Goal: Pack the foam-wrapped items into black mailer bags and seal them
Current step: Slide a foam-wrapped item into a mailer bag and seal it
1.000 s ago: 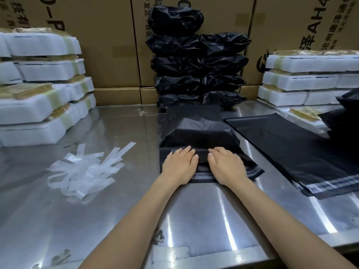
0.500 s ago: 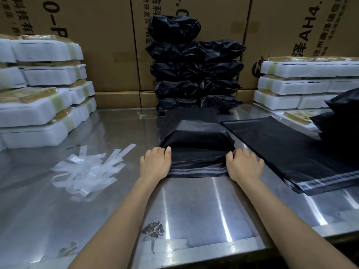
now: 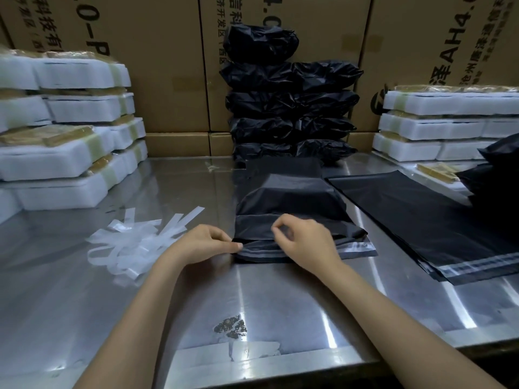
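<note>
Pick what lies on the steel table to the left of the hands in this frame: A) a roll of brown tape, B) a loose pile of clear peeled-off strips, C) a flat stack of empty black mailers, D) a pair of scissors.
B: a loose pile of clear strips lies on the table just left of the left hand; the flat empty mailers lie on the right.

Head-worn camera looks forward and down, close over the steel table (image 3: 84, 318).
</note>
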Tool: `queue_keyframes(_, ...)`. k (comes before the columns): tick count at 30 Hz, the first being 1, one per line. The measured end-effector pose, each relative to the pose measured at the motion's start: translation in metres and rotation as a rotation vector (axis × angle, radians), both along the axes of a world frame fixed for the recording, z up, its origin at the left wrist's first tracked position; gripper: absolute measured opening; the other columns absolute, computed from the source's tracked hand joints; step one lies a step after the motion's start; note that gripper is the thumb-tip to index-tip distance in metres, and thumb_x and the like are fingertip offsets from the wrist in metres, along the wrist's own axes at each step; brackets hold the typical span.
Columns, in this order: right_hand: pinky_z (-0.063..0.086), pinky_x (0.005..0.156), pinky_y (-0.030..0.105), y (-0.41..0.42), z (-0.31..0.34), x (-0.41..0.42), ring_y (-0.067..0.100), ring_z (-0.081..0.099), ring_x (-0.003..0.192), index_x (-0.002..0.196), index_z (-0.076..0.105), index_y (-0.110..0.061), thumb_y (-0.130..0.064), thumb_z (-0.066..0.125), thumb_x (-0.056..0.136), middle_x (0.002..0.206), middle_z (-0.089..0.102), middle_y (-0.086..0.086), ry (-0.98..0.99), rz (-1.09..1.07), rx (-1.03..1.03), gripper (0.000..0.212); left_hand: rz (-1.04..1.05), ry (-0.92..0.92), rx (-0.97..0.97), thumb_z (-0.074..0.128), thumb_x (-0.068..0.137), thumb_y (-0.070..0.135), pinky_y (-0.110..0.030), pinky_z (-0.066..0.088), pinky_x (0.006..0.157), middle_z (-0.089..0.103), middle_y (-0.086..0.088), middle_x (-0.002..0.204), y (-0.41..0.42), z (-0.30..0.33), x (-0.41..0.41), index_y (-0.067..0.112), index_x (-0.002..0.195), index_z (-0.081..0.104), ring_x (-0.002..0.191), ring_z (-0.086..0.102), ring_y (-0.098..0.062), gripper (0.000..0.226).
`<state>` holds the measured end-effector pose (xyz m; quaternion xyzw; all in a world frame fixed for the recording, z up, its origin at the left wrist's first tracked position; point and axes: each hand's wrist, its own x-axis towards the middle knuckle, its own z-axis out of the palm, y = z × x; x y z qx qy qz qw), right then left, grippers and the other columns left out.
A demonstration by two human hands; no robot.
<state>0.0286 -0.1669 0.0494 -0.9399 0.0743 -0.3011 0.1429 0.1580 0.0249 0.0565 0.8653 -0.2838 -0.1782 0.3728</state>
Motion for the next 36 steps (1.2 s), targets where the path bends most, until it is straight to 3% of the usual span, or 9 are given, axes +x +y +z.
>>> queue_keyframes(4,0.034,0.052,0.026,0.034,-0.002,0.021,0.003,0.053,0.060,0.071,0.052,-0.032,-0.053,0.052,0.088,0.058,0.056,-0.012,0.194,0.099,0.254,0.027,-0.099,0.061,-0.033,0.082,0.071,0.036,-0.026,0.048,0.087,0.074,0.004,0.087,0.006,0.004,0.001,0.025,0.081,0.076,0.091,0.066,-0.013,0.016)
queue_keyframes(6,0.037,0.056,0.027,0.042,-0.003,0.029,0.007,0.059,0.068,0.067,0.051,-0.032,-0.056,0.052,0.086,0.062,0.062,-0.010,0.318,0.076,0.283,0.031,-0.124,0.113,-0.048,0.083,0.070,0.028,-0.031,0.047,0.094,0.074,-0.003,0.094,0.011,0.006,0.000,0.022,0.088,0.076,0.097,0.066,-0.020,0.021)
queue_keyframes(9,0.036,0.061,0.029,0.044,-0.003,0.035,0.016,0.060,0.081,0.065,0.051,-0.032,-0.053,0.051,0.086,0.067,0.061,-0.011,0.381,0.032,0.273,0.030,-0.119,0.140,-0.046,0.080,0.075,0.019,-0.032,0.047,0.088,0.073,-0.014,0.095,0.012,0.009,-0.001,0.019,0.086,0.076,0.085,0.063,-0.019,0.011)
queue_keyframes(15,0.038,0.063,0.030,0.043,0.000,0.034,0.016,0.060,0.079,0.076,0.063,-0.025,-0.059,0.038,0.092,0.067,0.063,-0.008,0.419,0.057,0.323,0.046,-0.093,0.175,-0.066,0.075,0.080,0.022,-0.010,0.047,0.071,0.075,0.004,0.087,0.009,0.010,-0.004,0.020,0.084,0.076,0.079,0.066,-0.002,0.004)
queue_keyframes(18,0.038,0.062,0.028,0.043,0.002,0.033,0.013,0.061,0.075,0.084,0.067,-0.022,-0.065,0.033,0.091,0.065,0.064,-0.008,0.413,0.065,0.367,0.056,-0.083,0.163,-0.064,0.074,0.081,0.018,-0.015,0.046,0.080,0.075,0.004,0.086,0.008,0.010,-0.006,0.019,0.081,0.076,0.080,0.066,-0.001,0.002)
queue_keyframes(20,0.038,0.060,0.028,0.043,0.002,0.033,0.008,0.059,0.068,0.079,0.065,-0.026,-0.070,0.035,0.088,0.063,0.064,-0.009,0.411,0.072,0.353,0.054,-0.068,0.155,-0.060,0.074,0.079,0.017,-0.019,0.046,0.087,0.075,0.003,0.087,0.007,0.010,-0.006,0.019,0.080,0.076,0.088,0.067,-0.006,0.003)
queue_keyframes(26,0.035,0.054,0.023,0.044,-0.002,0.032,-0.001,0.056,0.056,0.072,0.060,-0.038,-0.065,0.048,0.085,0.055,0.062,-0.013,0.335,0.048,0.312,0.032,-0.021,0.140,-0.035,0.077,0.074,0.024,-0.019,0.039,0.066,0.072,0.000,0.082,0.006,0.010,-0.008,0.021,0.076,0.076,0.072,0.056,-0.007,0.004)
queue_keyframes(32,0.040,0.060,0.024,0.045,-0.009,0.032,0.000,0.060,0.066,0.076,0.062,-0.042,-0.051,0.054,0.088,0.057,0.063,-0.016,0.252,0.077,0.357,0.017,-0.035,0.121,-0.041,0.076,0.077,0.022,-0.021,0.043,0.078,0.070,0.008,0.075,0.006,0.008,-0.009,0.024,0.074,0.074,0.076,0.060,-0.007,0.004)
queue_keyframes(36,0.049,0.068,0.029,0.044,-0.010,0.029,0.004,0.063,0.070,0.070,0.066,-0.033,-0.038,0.064,0.087,0.067,0.068,-0.012,0.123,0.124,0.630,0.018,-0.021,0.120,0.004,0.079,0.068,0.031,-0.024,0.039,0.075,0.065,0.003,0.078,0.008,0.013,-0.010,0.025,0.070,0.071,0.074,0.053,-0.010,0.010)
